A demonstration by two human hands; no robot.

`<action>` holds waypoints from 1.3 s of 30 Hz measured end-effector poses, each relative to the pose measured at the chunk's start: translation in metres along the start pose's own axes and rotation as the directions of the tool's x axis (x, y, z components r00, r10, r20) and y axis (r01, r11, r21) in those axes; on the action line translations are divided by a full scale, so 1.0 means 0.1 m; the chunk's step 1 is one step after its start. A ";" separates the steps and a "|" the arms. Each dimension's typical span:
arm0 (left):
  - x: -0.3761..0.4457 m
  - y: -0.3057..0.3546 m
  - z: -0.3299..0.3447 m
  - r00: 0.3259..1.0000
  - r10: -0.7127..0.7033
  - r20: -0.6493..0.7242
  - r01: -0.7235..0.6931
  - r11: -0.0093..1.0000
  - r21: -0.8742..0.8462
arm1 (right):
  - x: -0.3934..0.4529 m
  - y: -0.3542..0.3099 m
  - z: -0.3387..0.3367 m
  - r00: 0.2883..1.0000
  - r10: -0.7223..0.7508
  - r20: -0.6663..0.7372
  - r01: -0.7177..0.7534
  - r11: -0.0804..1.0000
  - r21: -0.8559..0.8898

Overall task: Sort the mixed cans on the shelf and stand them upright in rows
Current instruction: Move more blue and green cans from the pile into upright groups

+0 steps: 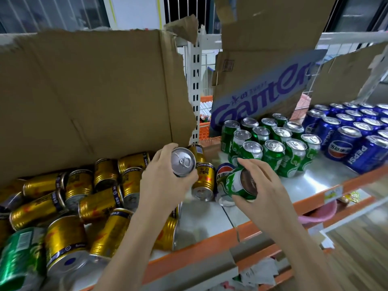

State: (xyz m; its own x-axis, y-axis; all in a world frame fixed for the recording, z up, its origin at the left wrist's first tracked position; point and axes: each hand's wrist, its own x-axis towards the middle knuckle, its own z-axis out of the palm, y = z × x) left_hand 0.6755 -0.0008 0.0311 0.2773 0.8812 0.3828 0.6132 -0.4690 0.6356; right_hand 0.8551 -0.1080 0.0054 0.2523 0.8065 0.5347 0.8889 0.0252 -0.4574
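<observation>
- Two cans in hand, both off the shelf (pixel 310 185).
- Step advice: turn the green can (pixel 241 185) top up, then stand it flush against the front of the green rows (pixel 270 141).
- Right hand (pixel 264 198): fingers curled round the green can, held on its side.
- Left hand (pixel 165 181): grips a silver-topped can (pixel 183 161) above the gold cans (pixel 94 198); colour hidden.

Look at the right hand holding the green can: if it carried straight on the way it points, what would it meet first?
Probably the blue Pepsi can lying just beyond the right hand and its green can; depth is uncertain.
</observation>
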 end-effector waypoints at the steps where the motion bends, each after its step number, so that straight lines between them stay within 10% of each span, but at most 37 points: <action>1: -0.06 0.08 -0.01 1.000 0.017 -0.018 -0.018 0.998 -0.052 | 0.02 0.02 -0.02 1.000 -0.007 -0.015 0.007 1.000 0.004; 11: -0.49 0.89 0.86 0.984 0.065 0.165 -0.016 0.958 -0.287 | -0.07 0.79 -0.38 0.996 0.084 -0.041 -0.086 0.995 -0.041; 23: -0.08 1.69 2.21 0.981 -0.027 0.193 0.045 0.995 -0.090 | 0.34 2.24 -0.90 0.996 0.077 0.034 -0.074 0.993 -0.094; 39: -0.10 1.72 2.57 0.997 0.070 0.019 -0.073 0.977 0.199 | 0.35 2.55 -0.81 0.989 -0.049 0.140 0.077 0.976 -0.206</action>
State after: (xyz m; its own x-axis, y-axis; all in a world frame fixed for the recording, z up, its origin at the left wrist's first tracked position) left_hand 0.9678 -0.0753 -0.0355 0.3334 0.8471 0.4138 0.7265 -0.5106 0.4598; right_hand 1.1213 -0.1207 -0.0349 0.1524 0.8792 0.4515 0.9654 -0.0346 -0.2585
